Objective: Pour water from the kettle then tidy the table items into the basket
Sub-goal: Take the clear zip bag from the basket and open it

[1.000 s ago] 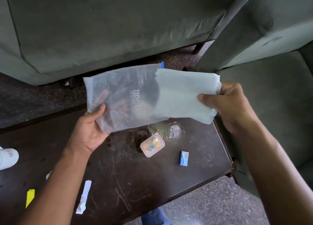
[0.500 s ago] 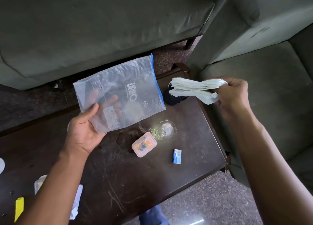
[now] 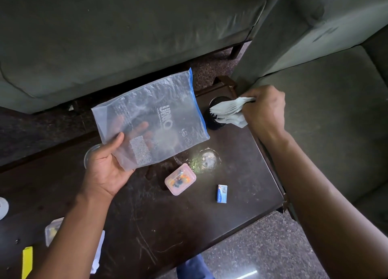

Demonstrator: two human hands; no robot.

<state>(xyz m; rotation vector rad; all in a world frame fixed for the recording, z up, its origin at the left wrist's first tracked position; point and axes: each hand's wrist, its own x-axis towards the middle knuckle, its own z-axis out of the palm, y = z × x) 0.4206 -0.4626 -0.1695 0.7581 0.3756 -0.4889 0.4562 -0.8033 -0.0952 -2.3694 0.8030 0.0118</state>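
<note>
My left hand holds a clear zip bag with a blue seal strip, lifted flat above the dark wooden table. My right hand grips a stack of white napkins at the table's far right corner, right over a round black container. On the table lie a small pink plastic box with coloured bits inside and a small blue matchbox. No kettle or basket is in view.
Grey-green sofas border the table at the back and on the right. A clear glass peeks out behind my left hand. At the left edge lie a white round object, a small clear box and a yellow strip.
My right hand pulled the napkins out of the bag and moved them right and down to the black container. The bag stays in my left hand, now without the napkins.
</note>
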